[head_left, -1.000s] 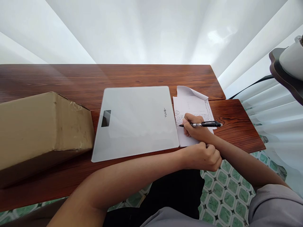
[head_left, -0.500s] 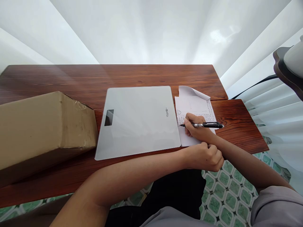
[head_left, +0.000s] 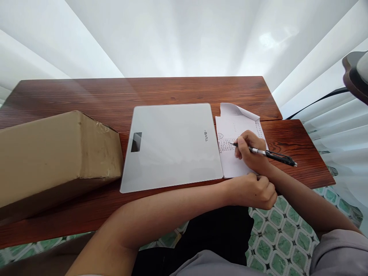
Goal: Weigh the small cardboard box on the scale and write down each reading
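In the head view my right hand (head_left: pixel 252 150) is closed around a black and silver pen (head_left: pixel 266 153). Its tip points down-left at rows of small handwriting on a white sheet of paper (head_left: pixel 235 161); whether it touches is too fine to tell. One upper corner of the paper curls over. My left hand (head_left: pixel 258 191) is a loose fist by the table's front edge, against or very near my right wrist, and nothing shows in it. Left of the paper lies a flat white scale (head_left: pixel 172 149) with a small dark display.
A large brown cardboard box (head_left: pixel 57 149) stands at the left on the dark red wooden table (head_left: pixel 172 90). White curtains (head_left: pixel 186 38) hang behind it. A dark curved object with a pale top (head_left: pixel 352 76) juts in at upper right. Green patterned tiles (head_left: pixel 284 226) cover the floor.
My right hand and the pen have moved slightly right and up over the paper, and the pen now tilts more. The view has shifted slightly; my left fist stays in place.
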{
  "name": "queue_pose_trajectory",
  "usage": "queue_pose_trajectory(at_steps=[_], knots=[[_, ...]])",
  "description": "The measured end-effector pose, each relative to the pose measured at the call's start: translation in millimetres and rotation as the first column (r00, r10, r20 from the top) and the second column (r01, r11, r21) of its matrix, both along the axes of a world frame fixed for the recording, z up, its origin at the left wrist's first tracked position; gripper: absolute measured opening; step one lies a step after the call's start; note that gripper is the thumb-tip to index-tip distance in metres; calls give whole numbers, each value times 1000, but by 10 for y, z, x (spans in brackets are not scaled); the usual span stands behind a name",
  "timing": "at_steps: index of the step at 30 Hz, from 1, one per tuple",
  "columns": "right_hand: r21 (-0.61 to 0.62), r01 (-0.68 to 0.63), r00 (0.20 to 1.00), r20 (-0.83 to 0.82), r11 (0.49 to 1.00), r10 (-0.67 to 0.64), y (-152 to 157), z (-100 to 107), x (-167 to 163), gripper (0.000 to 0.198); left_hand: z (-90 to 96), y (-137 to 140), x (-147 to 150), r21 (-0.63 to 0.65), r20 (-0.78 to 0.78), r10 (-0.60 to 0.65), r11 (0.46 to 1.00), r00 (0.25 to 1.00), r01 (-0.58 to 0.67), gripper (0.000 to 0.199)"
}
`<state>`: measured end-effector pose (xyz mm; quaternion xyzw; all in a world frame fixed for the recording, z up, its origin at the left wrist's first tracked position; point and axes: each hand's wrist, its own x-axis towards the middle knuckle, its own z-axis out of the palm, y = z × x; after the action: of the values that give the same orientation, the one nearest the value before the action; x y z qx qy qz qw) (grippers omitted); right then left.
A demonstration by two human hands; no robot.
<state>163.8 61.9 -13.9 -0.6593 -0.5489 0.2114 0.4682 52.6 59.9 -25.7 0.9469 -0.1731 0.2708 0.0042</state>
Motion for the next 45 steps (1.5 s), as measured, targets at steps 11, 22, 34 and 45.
queue_pose_trajectory(at_steps=[11, 22, 34, 45], knots=[[192, 90, 816, 549, 977, -183, 106, 44, 485, 19, 46, 1, 13, 82, 31, -5, 997, 999, 3, 27], [-36, 0, 771, 637, 999, 23, 155, -119, 600, 38, -128, -145, 41, 165, 362, 104, 971, 926, -174, 19], [-116, -4, 736, 672, 993, 82, 161, -170, 615, 31, 197, 94, -424, 40, 312, 58, 996, 948, -74, 18], [98, 67, 743, 659, 993, -115, 164, -183, 677, 27, 712, 590, -1868, 310, 297, 9, 945, 955, -105, 30]])
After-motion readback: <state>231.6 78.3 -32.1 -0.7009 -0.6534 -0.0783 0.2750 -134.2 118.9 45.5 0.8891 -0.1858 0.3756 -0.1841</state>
